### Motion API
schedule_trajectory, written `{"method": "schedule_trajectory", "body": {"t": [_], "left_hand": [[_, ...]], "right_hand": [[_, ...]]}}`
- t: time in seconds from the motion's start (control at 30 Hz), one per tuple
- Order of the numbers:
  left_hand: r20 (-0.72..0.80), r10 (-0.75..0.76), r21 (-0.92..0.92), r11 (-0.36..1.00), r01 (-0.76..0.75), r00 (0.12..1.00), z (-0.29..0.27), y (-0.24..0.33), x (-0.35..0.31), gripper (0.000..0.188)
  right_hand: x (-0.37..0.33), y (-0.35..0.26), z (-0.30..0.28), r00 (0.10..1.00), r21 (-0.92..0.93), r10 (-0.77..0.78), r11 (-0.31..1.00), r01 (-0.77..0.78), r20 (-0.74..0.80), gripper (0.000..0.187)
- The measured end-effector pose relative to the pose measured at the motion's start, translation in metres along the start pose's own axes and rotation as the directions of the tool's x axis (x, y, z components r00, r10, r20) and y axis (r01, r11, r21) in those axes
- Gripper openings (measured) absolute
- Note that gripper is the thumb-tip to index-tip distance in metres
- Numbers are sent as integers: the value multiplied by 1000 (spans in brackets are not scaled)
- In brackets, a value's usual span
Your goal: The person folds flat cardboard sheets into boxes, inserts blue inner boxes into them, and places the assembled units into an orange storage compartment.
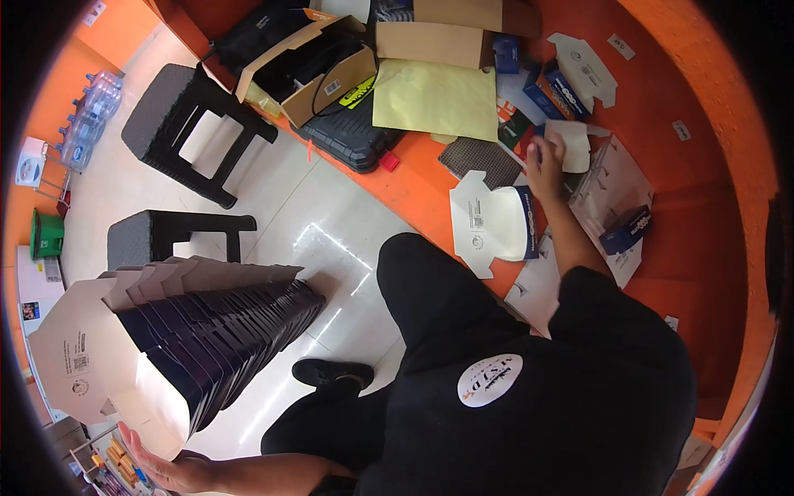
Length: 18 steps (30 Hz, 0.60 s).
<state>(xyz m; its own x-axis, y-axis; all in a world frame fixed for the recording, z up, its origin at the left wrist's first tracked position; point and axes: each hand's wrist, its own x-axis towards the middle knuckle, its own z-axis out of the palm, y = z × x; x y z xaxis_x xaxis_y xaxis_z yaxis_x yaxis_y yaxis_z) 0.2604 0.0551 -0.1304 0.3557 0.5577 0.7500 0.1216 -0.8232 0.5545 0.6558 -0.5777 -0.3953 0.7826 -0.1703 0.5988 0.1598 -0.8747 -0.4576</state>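
1. The left hand (161,469) lies spread against the near end of a long stack of nested cartons (240,343) reaching away from it.
2. The right hand (546,165) curls loosely beside a pale carton (576,149); I cannot tell whether it pinches anything.
3. Steadying the stack probably calls for light, even palm pressure, lest the cartons buckle.

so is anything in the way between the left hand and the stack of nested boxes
Nothing visible: the left hand is right at the open front end of the stack of nested boxes, its fingers at the front box's lower edge.
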Motion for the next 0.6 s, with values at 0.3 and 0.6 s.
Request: {"method": "schedule_trajectory", "body": {"t": [0.3,0.6], "left_hand": [[137,272,51,958,-281,953,-23,-29,-3,47],[107,242,-62,970,-236,964,-18,-3,4,47]], "right_hand": [[5,-59,-81,-104,219,-204,695,685,973,35],[49,-189,-110,240,316,-443,848,427,864,13]]}}
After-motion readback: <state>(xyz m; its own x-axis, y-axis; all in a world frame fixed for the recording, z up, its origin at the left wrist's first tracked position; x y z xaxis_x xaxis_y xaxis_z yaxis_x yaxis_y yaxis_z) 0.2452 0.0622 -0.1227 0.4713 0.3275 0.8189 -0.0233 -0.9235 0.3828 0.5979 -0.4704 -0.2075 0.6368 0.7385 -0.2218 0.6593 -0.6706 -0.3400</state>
